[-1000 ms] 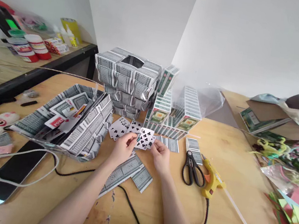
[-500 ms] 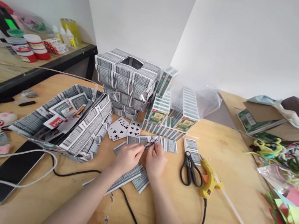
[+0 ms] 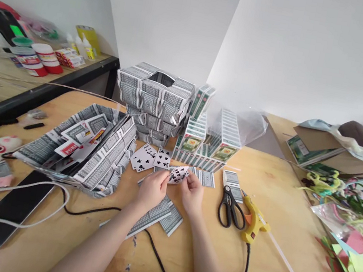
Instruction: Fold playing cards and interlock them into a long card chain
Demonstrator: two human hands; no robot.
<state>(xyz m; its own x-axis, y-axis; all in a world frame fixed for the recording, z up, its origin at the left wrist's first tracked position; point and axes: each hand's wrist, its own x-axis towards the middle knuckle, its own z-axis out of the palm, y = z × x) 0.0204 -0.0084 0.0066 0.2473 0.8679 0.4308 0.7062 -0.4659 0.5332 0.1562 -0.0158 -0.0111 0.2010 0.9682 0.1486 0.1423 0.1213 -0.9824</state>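
Between my two hands a playing card is held, its club face turned up toward me. My left hand pinches its left end, and my right hand pinches the right end. Below them lie patterned card strips, partly covered by my left forearm. Behind the hands, a row of face-down cards rests on the table. Some face-up club cards are fanned just left of that row.
A card-covered basket full of cards stands left, with a card-covered box behind. Stacked card packs are at the back. Black-handled scissors and a yellow glue gun lie right; its black cord crosses the front.
The card between my hands has tilted and opened flatter, so its club face now shows. My hands have moved slightly apart.
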